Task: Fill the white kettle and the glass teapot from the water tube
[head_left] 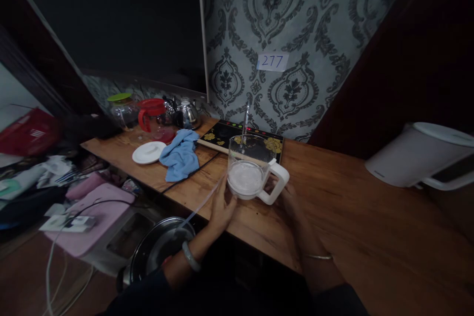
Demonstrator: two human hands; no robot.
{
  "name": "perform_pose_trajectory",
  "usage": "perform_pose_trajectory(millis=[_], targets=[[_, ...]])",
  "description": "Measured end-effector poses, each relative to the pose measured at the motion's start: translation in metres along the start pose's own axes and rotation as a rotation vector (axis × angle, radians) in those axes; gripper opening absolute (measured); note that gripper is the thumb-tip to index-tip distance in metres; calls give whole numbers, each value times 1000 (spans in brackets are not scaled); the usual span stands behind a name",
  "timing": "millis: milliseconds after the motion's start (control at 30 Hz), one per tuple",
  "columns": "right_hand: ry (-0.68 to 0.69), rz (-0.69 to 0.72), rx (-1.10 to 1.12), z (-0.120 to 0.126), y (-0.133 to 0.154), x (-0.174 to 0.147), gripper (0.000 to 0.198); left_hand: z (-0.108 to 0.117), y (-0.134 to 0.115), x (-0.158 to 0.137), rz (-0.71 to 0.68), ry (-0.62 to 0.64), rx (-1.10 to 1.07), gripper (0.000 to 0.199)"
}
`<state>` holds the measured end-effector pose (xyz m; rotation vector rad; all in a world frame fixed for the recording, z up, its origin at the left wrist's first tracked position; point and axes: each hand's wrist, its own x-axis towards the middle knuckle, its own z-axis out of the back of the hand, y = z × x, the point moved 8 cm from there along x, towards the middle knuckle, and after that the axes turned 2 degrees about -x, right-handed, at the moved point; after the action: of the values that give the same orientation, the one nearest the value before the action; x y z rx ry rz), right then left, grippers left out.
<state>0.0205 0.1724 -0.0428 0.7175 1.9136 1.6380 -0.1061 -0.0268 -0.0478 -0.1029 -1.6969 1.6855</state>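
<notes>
A clear glass pot (246, 177) with a white handle (280, 183) is upright between my hands, over the wooden table's front part. My left hand (222, 208) is closed against its left side, the thumb near the base. On the other side, my right hand (289, 198) is at the handle, its fingers partly hidden behind it. Whether the base touches the table I cannot tell. Behind the pot is a black electric tea stove (222, 133) with gold flowers, a thin metal spout (246, 114) rising at it. A white lid (148, 153) and a crumpled blue cloth (181, 154) lie to the left.
A red-lidded jug (153, 118), a green-lidded glass jar (122, 108) and a steel kettle (188, 114) stand at the back left. A large white jug (418, 153) is at the right. Below the table edge, a clear hose (202, 203) leads toward a metal pot (168, 222).
</notes>
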Motion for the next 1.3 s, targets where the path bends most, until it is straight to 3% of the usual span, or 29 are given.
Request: perform_pose_trajectory(millis=[167, 567, 1300], targets=[[-2, 51, 93, -2, 4, -1, 37, 0, 2, 0, 8, -4, -2, 69], [25, 40, -27, 6, -6, 6, 43, -1, -3, 0, -24, 0, 1, 69], [2, 28, 42, 4, -5, 3, 43, -1, 6, -1, -40, -15, 10, 68]])
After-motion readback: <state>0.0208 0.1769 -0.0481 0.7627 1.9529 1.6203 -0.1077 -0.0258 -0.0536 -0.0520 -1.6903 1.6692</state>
